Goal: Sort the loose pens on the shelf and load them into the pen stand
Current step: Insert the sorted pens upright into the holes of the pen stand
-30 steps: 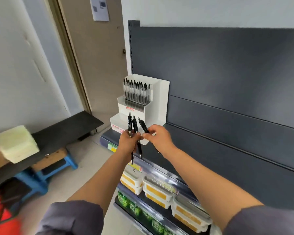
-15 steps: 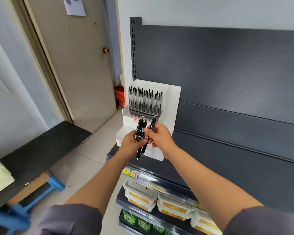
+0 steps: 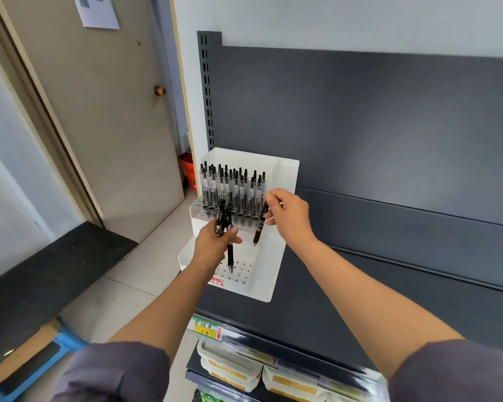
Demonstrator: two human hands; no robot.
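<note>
Pens in a row of pens stand upright with clear barrels and black caps in the top tier of the white pen stand, which sits at the left end of the dark grey shelf, against the grey back panel. The lower tier of the stand shows small round holes and a red printed logo on its front edge. The left hand has its fingers curled around a bundle of black pens, held nearly upright in front of the stand; one pen of the bundle hangs lower than the others, with its tip pointing down over the holes of the lower tier. The right hand pinches a single black pen near its upper end, between thumb and fingers, tip down and a little tilted, just beside the right end of the filled row. The two hands are near each other but apart, and the pens they hold do not touch. On the front edge of the shelf there is a yellow and green price label, and under it white food trays lie side by side. To the left is a beige door with a yellow knob and a sheet of paper on it, and a red bucket stands on the floor behind the stand.
</note>
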